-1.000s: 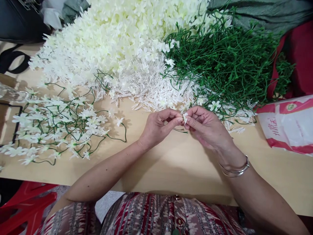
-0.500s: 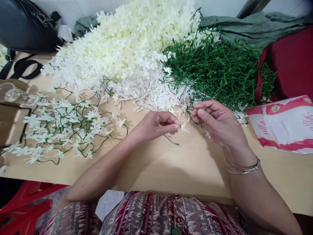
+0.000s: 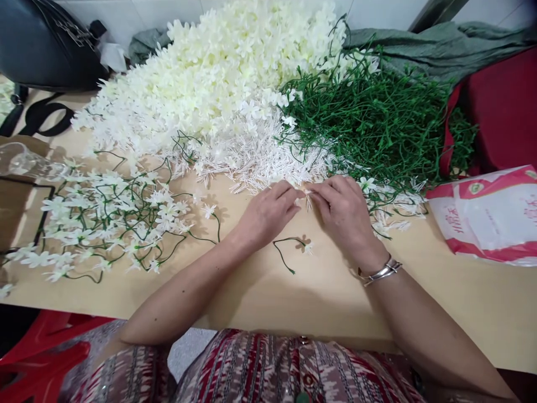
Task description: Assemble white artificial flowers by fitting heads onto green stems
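My left hand and my right hand meet fingertip to fingertip at the front edge of a pile of thin white stamen-like pieces. Both have their fingers pinched together. A small white piece shows at my right fingertips; whatever is between my left fingers is hidden. Just below my hands, an artificial white flower on a bent green stem lies on the table. Behind stands a large heap of loose cream-white petals. Green plastic stems are piled behind my right hand.
Stemmed white flowers lie spread at the left, beside a clear plastic cup. A black bag sits at the back left. On the right are a pink-and-white packet and a dark red bag.
The stemmed flower has left my left hand and now lies on the table. My left hand has moved slightly up, and my right hand has come left to meet it.
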